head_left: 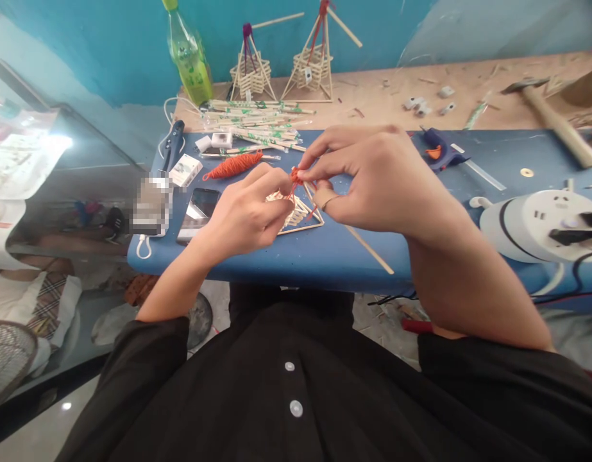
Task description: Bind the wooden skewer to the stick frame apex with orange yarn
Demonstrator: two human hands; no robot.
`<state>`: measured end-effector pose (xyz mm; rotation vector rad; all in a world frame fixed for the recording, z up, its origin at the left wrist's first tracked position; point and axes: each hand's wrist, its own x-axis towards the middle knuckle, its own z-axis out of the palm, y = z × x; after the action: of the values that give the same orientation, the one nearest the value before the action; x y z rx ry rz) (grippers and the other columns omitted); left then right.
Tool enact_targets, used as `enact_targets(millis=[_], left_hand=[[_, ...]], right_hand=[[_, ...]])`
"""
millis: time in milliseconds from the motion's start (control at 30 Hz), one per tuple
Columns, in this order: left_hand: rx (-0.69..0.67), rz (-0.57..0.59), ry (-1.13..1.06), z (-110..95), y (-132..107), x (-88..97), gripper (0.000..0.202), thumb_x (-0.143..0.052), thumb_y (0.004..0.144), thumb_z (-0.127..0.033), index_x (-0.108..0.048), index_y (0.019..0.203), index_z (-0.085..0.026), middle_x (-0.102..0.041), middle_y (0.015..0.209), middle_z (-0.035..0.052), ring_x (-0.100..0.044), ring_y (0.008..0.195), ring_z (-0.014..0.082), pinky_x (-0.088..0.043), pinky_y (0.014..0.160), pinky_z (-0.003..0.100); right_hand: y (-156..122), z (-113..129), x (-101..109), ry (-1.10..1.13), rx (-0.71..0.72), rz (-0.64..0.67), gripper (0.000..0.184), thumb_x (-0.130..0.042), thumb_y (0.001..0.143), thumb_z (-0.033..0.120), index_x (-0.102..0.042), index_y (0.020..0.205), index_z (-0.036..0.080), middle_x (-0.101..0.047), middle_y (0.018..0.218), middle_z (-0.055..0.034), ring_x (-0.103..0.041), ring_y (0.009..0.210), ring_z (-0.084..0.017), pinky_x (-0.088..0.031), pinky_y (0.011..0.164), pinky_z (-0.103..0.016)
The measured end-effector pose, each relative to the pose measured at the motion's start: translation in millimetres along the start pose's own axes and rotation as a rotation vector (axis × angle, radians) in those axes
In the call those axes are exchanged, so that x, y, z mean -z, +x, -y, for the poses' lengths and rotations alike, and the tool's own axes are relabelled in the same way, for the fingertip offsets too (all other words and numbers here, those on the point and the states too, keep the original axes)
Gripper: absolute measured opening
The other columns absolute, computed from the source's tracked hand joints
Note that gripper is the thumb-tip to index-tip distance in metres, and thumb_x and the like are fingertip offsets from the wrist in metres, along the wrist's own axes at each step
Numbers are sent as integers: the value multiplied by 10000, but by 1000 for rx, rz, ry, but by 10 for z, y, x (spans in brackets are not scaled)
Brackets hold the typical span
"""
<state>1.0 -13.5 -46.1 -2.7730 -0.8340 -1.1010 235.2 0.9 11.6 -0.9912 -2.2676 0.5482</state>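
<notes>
A small pyramid frame of wooden sticks (300,228) stands on the blue mat between my hands, with stacked sticks inside it. Orange string (296,174) is wrapped round its tip. My left hand (252,205) is closed at the left of the tip, its fingers pinching the orange string. From the right, my right hand (353,173) pinches the wrapped tip between thumb and fingers. One loose-looking stick (370,249) slants out below my right hand toward the mat's front edge. A wound bundle of orange string (234,165) lies just beyond my left hand.
Two finished-looking stick pyramids (250,74) stand at the back by a green bottle (190,64). Wrapped chopsticks (262,122) lie in front. Left are a phone (199,208) and a stapler-like tool (172,146); right, a glue gun (440,151), hammer (560,122) and white power socket (536,224).
</notes>
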Motion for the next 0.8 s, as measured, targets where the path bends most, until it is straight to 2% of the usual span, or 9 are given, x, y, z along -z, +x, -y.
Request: enact_targets(millis=[100,200,333,433,600,800], left_hand=[[-19,-43,-129,10,-14,-82,172,-667,1000,-194,-766,878,-265,-803,1201,51,-739,1089,248,-634,884,440],[12,-94,-209,47,-19,-146,152,-696,1005,-212,-805,935,-292,-852,1117,12,-777,1079,231,-654,983,453],[38,-152,-217,54,-8,-165,142,-746,983,-205,-840,1016,-307,-875,1025,-8,-780,1165,243,-665,1012,453],[9,-212,-242,34,19,-156,218,-736,962,-128,-840,1065,-289,-876,1064,5,-783,1220,249,-669,1027,456],[-16,-279,-288,17,80,-143,288,-691,941,-41,-836,1084,-244,-878,1073,34,-827,1146,230,-692,994,417],[126,-308,-246,-21,108,-173,157,-746,990,-153,-853,998,-268,-885,1025,11,-857,1069,224,-718,941,396]], right_hand=[[6,-112,63,-19,51,31,173,-701,819,195,-842,847,291,-809,1027,-48,-745,977,-265,-603,882,-425],[8,-226,120,-1,95,86,241,-666,852,214,-872,958,282,-806,1058,-48,-732,969,-236,-597,848,-382],[14,-336,126,27,121,112,218,-691,870,263,-874,984,293,-800,1035,-27,-710,964,-209,-591,834,-343],[19,-410,68,0,174,57,173,-705,908,313,-870,960,317,-797,1049,-23,-707,970,-203,-586,874,-361],[-20,-531,-66,82,284,-18,207,-676,989,363,-872,1000,300,-810,1091,-46,-725,967,-183,-591,893,-366],[-129,-594,-264,164,262,-202,231,-666,998,359,-871,914,296,-843,1008,-47,-777,920,-194,-626,837,-369]])
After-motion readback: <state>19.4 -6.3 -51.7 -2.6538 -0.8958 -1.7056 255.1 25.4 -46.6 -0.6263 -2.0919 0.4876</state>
